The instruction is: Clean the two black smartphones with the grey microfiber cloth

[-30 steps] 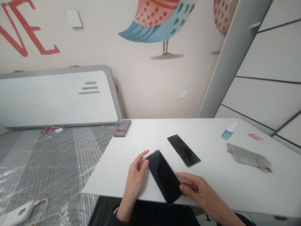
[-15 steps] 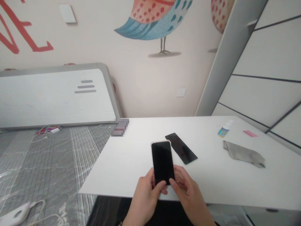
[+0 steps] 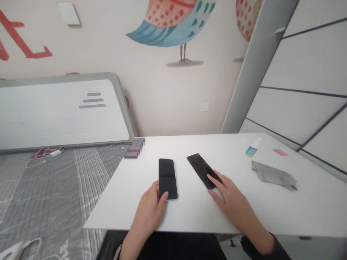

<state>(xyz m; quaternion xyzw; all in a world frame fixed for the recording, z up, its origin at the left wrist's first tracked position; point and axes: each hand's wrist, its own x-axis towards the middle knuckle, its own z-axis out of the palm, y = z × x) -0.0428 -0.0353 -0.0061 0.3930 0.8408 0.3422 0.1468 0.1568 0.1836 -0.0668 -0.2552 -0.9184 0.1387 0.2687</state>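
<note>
A smartphone [image 3: 167, 177] with a dark screen and a clear-edged case is at the middle of the white table [image 3: 121, 202]. My left hand [image 3: 150, 206] is closed round its lower left side, thumb over the bottom of the screen. To its right lies a black phone-sized slab [image 3: 199, 168], tilted, its far end to the left. My right hand [image 3: 226, 195] is over the slab's near end, fingers apart, with fingertips on or just above its surface and the thumb by the near corner. Whether they press on it I cannot tell.
On the right are a small spray bottle [image 3: 252, 148], a pink piece [image 3: 280, 152] and a folded grey cloth [image 3: 274, 176]. A blurred-out item [image 3: 134, 148] sits at the table's far left corner. Left of the table is a bed [image 3: 54, 187] with cables [image 3: 47, 155].
Both hands held the smartphone; my right hand has let go and moved right to the black slab. My left hand has brought the phone leftward. The view has shifted slightly.
</note>
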